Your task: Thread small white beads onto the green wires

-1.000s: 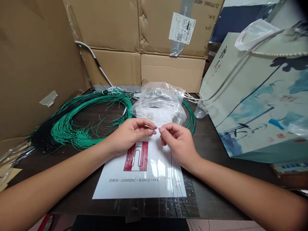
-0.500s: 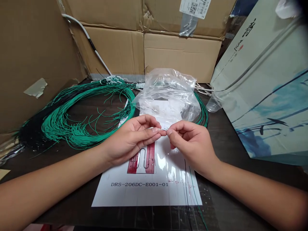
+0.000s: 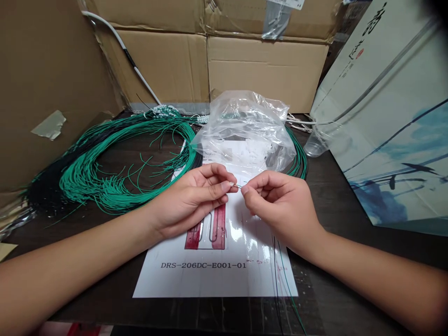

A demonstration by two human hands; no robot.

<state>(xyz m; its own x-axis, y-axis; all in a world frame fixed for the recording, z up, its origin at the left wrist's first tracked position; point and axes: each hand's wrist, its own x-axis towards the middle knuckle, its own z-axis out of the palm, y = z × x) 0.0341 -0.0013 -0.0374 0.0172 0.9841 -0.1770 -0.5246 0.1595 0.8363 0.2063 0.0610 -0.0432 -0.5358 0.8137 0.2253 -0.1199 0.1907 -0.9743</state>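
While bare fingers pinch thin wire (image 3: 239,186), crinkled clear plastic (image 3: 248,126), glossy sheet (image 3: 259,280)

sheet (image 3: 210,284): glossy paper | bag (image 3: 245,126): clear crinkled plastic | boxes (image 3: 168,65): matt brown cardboard

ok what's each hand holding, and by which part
Left hand: a small white piece, exact gripped part hidden. Right hand: thin wires, near their ends.

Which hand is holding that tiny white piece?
The left hand: the white piece shows at its thumb and fingertips. The right hand instead pinches a thin wire.
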